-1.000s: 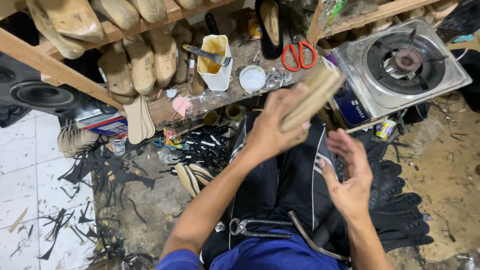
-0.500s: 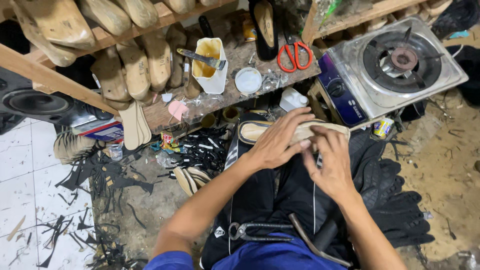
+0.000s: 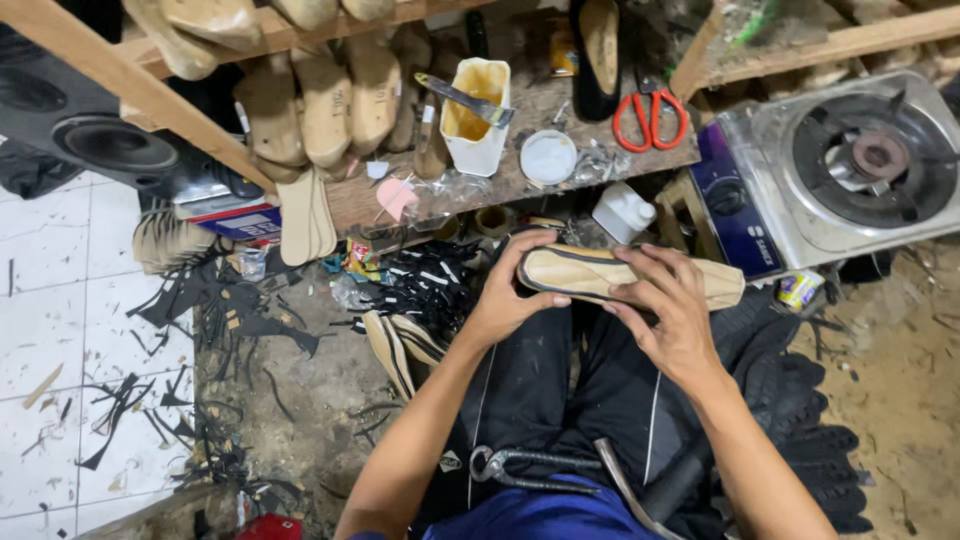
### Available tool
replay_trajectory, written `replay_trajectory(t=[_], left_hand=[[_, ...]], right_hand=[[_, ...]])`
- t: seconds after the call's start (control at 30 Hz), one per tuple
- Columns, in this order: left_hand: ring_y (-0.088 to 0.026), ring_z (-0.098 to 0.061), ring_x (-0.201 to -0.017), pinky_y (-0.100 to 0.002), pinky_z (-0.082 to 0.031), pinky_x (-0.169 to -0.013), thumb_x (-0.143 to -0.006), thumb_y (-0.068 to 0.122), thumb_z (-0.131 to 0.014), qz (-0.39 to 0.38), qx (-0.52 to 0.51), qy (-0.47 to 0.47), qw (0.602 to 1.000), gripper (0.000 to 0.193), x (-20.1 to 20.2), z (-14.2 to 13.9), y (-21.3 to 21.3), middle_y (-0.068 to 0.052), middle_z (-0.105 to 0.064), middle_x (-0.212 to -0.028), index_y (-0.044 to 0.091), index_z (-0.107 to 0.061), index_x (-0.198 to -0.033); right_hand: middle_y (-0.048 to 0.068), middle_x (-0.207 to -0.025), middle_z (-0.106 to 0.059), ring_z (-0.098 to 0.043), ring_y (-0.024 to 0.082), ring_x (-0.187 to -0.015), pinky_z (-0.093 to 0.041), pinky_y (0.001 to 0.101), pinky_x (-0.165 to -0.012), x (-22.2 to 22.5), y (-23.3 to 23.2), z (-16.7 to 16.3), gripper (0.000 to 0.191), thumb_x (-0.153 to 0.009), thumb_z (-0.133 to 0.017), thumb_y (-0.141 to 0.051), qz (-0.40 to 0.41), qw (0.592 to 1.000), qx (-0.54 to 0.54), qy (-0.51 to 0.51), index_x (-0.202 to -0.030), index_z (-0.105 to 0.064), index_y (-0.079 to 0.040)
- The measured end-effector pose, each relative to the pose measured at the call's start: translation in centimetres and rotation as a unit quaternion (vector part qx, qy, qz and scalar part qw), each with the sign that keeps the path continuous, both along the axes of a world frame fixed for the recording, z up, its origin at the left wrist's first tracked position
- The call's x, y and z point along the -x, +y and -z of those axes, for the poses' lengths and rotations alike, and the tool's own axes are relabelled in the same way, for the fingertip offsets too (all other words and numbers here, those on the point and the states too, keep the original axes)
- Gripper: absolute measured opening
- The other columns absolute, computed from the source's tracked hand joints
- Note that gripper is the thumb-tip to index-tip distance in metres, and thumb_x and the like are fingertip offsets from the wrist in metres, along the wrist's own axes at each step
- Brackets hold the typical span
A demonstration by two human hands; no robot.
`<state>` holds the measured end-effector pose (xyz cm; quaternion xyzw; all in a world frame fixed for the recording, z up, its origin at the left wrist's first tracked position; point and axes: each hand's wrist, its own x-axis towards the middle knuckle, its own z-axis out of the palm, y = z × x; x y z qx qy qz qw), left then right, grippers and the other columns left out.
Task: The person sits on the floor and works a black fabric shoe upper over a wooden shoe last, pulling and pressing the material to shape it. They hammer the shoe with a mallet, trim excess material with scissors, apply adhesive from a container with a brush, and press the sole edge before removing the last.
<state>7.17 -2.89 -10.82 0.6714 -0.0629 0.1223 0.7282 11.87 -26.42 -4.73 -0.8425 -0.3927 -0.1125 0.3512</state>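
Both forearms are bare from elbow to wrist, with no sleeve, watch or band on them; the left hand [image 3: 505, 295] and the right hand [image 3: 675, 315] wear no gloves and no rings that can be made out; the fingers [image 3: 640, 262] are uncovered to the tips. Below the fingers, toward the body, the legs are in black trousers [image 3: 540, 390] with a thin white stripe running down each leg; the dark cloth is dusted with pale specks and smudges. Nearest the camera, well below the fingers, a blue garment [image 3: 540, 515] covers the torso.
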Motion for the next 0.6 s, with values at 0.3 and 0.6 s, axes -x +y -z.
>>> replay_trajectory(t=[0.3,0.6], left_hand=[[-0.019,-0.056,-0.134,-0.034,-0.043,-0.117,-0.079,0.010,-0.088,0.037,0.025,0.028,0.999,0.070,0.2,2.1,0.8,-0.008,-0.058,-0.141,0.005,-0.056,-0.141],[-0.021,-0.052,-0.140,-0.035,-0.041,-0.120,-0.088,0.013,-0.083,0.074,0.009,0.013,0.997,0.063,0.1,1.7,1.3,-0.010,-0.055,-0.147,0.007,-0.050,-0.141]], right_hand=[[0.003,-0.132,-0.065,-0.054,0.030,-0.127,-0.038,0.0476,-0.109,0.1,0.1,-1.4,0.045,-0.073,-0.083,-0.018,0.005,0.999,0.048,-0.016,-0.117,-0.075,-0.019],[0.003,-0.128,-0.066,-0.057,0.027,-0.124,-0.034,0.0529,-0.117,-0.4,0.3,-1.1,0.044,-0.073,-0.083,-0.020,-0.016,0.999,0.050,-0.010,-0.117,-0.076,-0.020]])
